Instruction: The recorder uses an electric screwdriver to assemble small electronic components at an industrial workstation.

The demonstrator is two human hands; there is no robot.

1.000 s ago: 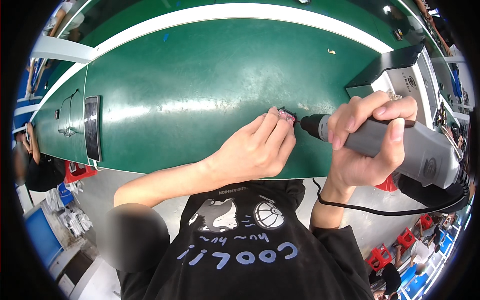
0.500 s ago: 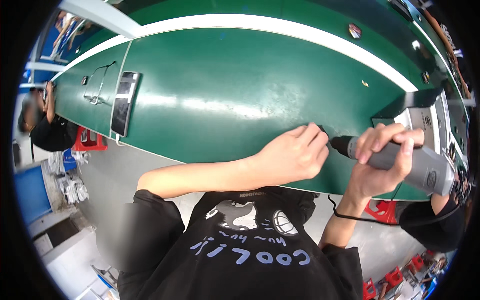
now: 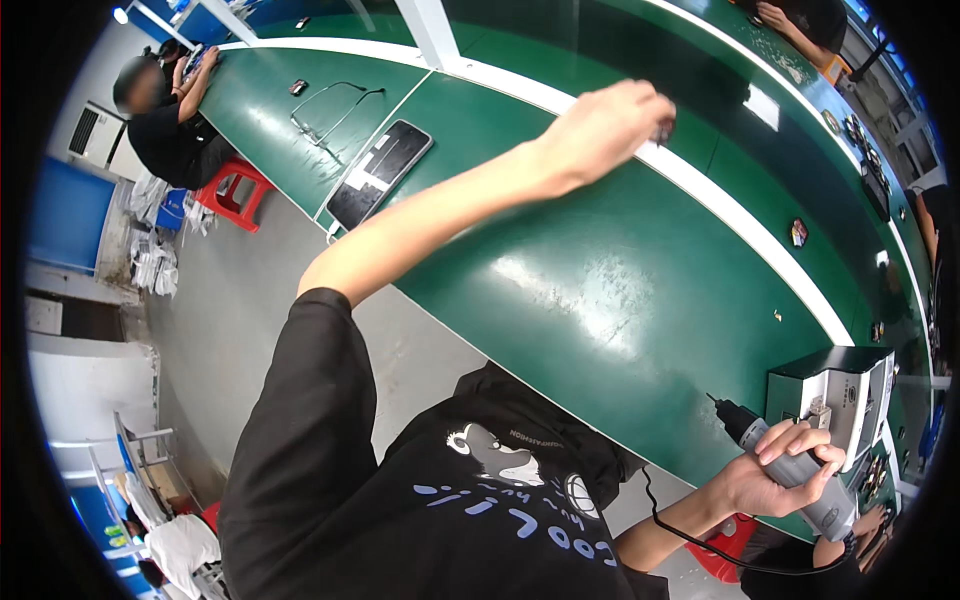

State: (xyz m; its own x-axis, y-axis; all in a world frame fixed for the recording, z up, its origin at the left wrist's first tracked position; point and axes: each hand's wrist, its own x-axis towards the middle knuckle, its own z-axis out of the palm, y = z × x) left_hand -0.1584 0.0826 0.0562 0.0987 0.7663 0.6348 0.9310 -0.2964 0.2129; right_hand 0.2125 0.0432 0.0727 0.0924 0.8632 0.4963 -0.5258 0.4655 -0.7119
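My right hand (image 3: 785,470) is wrapped round a grey electric screwdriver (image 3: 800,478) with a black nose. Its thin bit points up and left, just over the green table, touching nothing that I can see. My left hand (image 3: 605,135) reaches far across the table, above its white strip. The fingers are closed on a small dark part (image 3: 663,132), blurred and mostly hidden, so its kind does not show. Beside the screwdriver stands a box-shaped machine (image 3: 835,385) in black and silver.
A phone (image 3: 380,175) and a pair of glasses (image 3: 325,120) lie at the left. A small coloured part (image 3: 797,233) lies beyond the white strip (image 3: 740,220). The screwdriver's black cord (image 3: 690,535) hangs by my right forearm. Co-workers sit at the far left and lower right.
My left hand has moved away from the screwdriver's tip, forward across the table, with the small dark part. The screwdriver stays in my right hand. The whole view has turned.
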